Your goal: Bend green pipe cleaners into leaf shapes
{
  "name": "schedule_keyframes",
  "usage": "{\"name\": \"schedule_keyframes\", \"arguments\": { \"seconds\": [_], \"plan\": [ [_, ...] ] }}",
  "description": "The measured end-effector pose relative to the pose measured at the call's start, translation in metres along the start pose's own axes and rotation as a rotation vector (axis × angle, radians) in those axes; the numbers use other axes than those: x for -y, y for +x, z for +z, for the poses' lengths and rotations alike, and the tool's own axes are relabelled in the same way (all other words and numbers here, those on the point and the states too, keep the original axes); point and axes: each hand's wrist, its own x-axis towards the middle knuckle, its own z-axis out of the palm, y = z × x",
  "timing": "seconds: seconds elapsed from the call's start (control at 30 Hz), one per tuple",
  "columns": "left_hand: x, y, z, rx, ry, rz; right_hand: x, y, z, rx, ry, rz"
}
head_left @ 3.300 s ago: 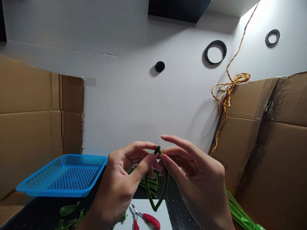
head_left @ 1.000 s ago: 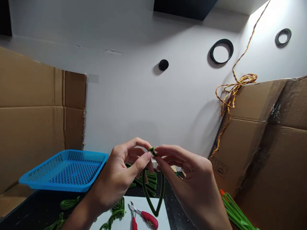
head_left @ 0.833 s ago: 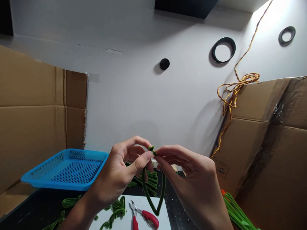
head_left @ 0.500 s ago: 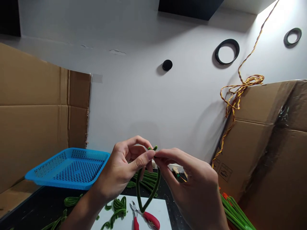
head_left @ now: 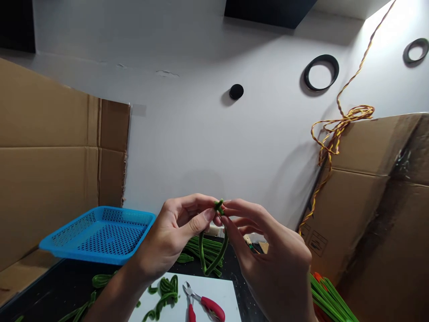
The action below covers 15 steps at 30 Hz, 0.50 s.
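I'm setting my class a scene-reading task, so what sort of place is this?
Probably a makeshift craft corner: the left hand and right hand hold a bent green fuzzy strip near a white board with red-handled cutters on it, and cardboard stands at both sides.

No lettering is legible; the right-hand cardboard box bears an unclear framed pictogram.

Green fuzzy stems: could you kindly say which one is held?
The pointed loop, pinched between left hand and right hand; the curled stems on the white board and straight bundle behind are unheld.
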Motion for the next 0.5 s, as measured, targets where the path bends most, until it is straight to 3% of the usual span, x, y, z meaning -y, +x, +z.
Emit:
{"name": "schedule_keyframes", "arguments": {
  "seconds": [0.33, 0.5],
  "plan": [
    [0.0027, 0.0027, 0.0043, -0.007, -0.057, -0.034, 0.0031, 0.0044, -0.0032, -0.008, 0.251, 0.143],
    [0.0041, -0.0011, 0.007, -0.117, 0.013, 0.032, 0.0017, 0.0054, -0.0055, -0.007, 0.318, 0.206]
  ]
}}
